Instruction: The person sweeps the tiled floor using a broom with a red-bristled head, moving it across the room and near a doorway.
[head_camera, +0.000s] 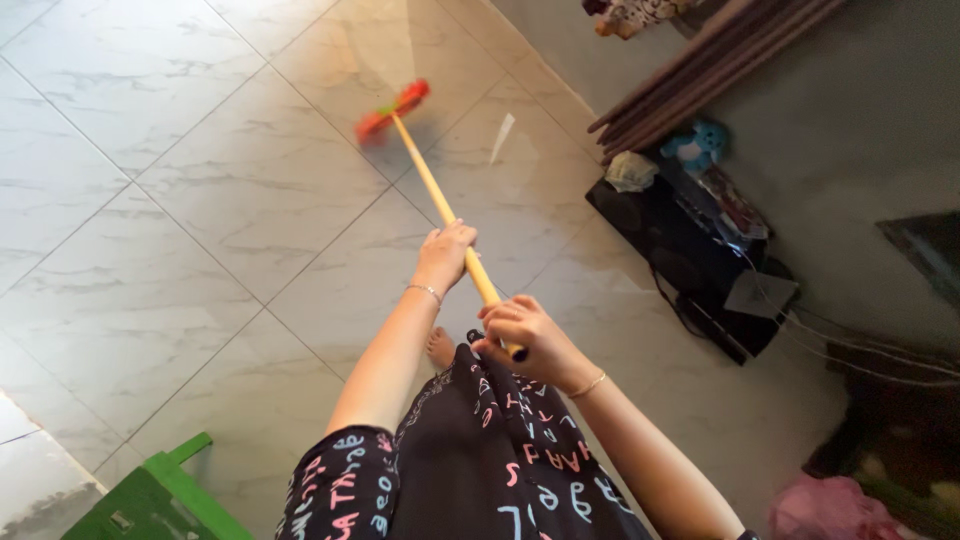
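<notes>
The broom handle (440, 205) runs from the right grip (525, 335), nearest the body, forward through the left grip (445, 255) to the broom head (392, 110) on the floor (200, 200) well ahead. A low stand (690, 265) lies right of both grips, against the wall (850, 130). A stool (155, 500) sits behind and left.

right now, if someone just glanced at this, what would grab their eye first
Most likely the long wooden broom handle running up the middle, gripped by the left hand further along and the right hand near its end. Next, the blurred red broom head on the pale marble-patterned floor tiles at upper centre. The green stool at bottom left also stands out.
</notes>
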